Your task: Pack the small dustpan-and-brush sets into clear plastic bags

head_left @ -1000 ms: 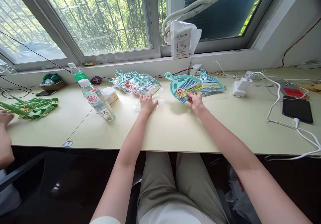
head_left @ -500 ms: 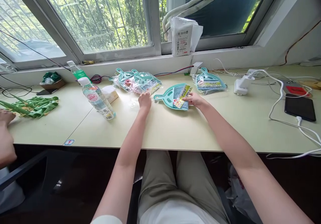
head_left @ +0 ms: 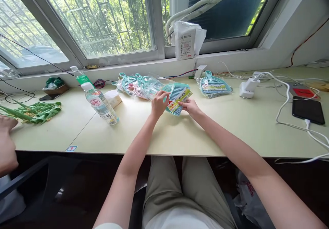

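Head view — dustpan (head_left: 178, 91) in right hand (head_left: 189, 107), inside table edge (head_left: 177, 154)

teal dustpan (head_left: 187, 85), blue-bristled brush (head_left: 177, 91) against it, printed yellow label (head_left: 180, 100) slanting across, tilted over pale tabletop (head_left: 185, 136)

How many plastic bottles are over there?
2. The nearer bottle stands on the table, left of the person's left hand; the green-labelled bottle is just behind it, partly hidden.
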`<state>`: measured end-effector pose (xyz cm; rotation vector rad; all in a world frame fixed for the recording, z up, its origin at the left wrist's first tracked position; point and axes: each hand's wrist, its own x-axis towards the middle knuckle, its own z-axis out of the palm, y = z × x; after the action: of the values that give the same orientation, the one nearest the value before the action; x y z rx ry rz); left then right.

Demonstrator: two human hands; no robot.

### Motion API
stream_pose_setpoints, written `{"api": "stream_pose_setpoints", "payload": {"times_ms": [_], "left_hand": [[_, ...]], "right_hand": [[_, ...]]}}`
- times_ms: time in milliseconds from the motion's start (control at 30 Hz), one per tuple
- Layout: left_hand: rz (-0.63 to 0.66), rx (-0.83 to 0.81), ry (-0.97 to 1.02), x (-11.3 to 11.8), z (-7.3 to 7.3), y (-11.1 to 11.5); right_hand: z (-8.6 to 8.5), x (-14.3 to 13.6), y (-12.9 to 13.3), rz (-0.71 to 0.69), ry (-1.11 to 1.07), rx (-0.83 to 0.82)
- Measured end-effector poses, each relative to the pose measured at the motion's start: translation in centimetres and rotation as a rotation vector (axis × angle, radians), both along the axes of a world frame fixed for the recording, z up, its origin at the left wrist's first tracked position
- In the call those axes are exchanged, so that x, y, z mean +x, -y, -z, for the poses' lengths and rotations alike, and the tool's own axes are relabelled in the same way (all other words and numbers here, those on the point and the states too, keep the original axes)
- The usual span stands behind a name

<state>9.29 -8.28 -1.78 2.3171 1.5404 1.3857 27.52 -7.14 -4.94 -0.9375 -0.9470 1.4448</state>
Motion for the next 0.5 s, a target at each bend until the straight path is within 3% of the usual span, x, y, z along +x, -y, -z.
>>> {"api": "stream_pose_setpoints", "payload": {"times_ms": [100, 167, 200, 267, 400, 500], "left_hand": [[-0.202, 0.057, 0.141, -0.2, -0.5, 0.1], [-0.385, 0.046, 0.325, -1.0, -0.8, -0.4], [-0.407, 0.003, 0.441, -1.3, -0.8, -0.7], [-0.237, -0.161, 0.673, -1.8, -0.8, -1.5], [0.329, -0.466, 0.930, -1.2, -0.5, -2.2], [0.498, -0.565, 0.959, -0.3, -0.1, -1.5]], "right_hand": [[-0.3, 0.1, 0.0, 0.081, -0.109, 0.021], [-0.6, 0.2, -0.1, 0.119, -0.169, 0.055], [-0.7, 0.3, -0.1, 0.128, -0.188, 0.072], [-1.0, 0.2, 0.0, 0.128, -0.196, 0.088], [-1.0, -0.4, 0.5, 0.084, -0.159, 0.076], [-1.0, -0.6, 0.7, 0.115, -0.162, 0.084]]}}
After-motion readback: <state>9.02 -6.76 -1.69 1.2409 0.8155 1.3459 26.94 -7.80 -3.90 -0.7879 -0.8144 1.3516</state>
